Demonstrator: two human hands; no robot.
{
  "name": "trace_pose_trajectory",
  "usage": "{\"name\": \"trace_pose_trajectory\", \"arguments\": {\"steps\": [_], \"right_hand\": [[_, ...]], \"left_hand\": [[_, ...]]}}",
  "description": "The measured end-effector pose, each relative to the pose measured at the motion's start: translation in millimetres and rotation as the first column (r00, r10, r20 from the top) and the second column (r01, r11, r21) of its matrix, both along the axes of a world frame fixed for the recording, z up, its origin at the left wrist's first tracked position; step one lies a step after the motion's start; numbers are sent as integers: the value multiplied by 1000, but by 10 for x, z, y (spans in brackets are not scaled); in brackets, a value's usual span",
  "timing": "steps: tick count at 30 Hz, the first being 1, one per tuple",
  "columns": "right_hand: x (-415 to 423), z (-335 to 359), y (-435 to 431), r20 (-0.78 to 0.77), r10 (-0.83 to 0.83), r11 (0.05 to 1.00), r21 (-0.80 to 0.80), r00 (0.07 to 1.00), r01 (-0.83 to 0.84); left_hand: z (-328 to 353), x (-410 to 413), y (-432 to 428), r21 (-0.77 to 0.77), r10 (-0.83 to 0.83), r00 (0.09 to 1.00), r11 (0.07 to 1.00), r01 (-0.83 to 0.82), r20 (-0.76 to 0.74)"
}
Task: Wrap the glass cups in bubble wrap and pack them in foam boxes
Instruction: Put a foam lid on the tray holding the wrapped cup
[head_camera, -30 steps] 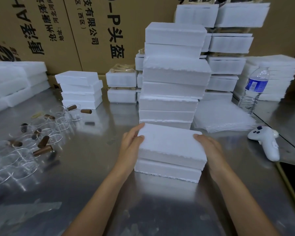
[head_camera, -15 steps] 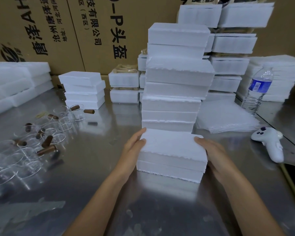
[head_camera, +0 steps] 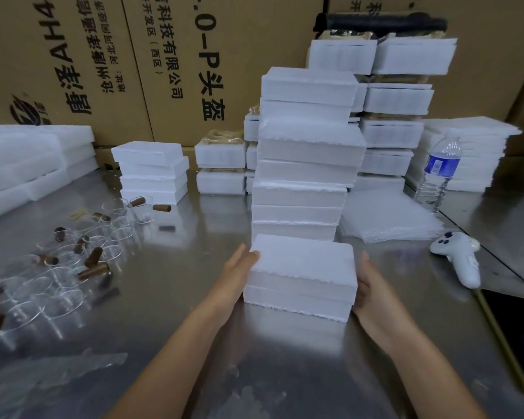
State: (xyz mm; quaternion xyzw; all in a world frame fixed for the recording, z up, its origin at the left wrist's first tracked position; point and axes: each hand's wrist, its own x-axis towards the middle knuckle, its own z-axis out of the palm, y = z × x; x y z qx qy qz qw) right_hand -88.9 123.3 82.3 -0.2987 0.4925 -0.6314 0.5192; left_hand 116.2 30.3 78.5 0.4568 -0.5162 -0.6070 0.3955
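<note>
Flat and straight-fingered, the left hand (head_camera: 239, 270) and right hand (head_camera: 371, 287) press the rough-edged, white rectangular foam box (head_camera: 303, 263).

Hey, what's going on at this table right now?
A person presses a closed foam box between both hands, left hand on its left side and right hand on its right, on the steel table. It sits just in front of a tall stack of foam boxes. Unwrapped glass cups sit off to the left, and bubble wrap sheets to the right.
</note>
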Motion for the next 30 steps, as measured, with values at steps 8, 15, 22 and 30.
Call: {"name": "trace_pose_trajectory", "arguments": {"steps": [8, 15, 22, 30], "right_hand": [[338, -84, 278, -152, -218, 971, -133, 964, 198], [275, 945, 195, -185, -272, 815, -567, 944, 124], [69, 2146, -296, -211, -316, 809, -569, 925, 146], [-250, 2463, -1027, -399, -153, 979, -186, 904, 83]], "left_hand": [[188, -97, 372, -94, 258, 949, 956, -278, -180], [1290, -66, 562, -489, 173, 914, 799, -349, -368], [2494, -344, 78, -503, 149, 952, 821, -270, -269], [2674, -498, -722, -198, 68, 993, 976, -87, -102]]}}
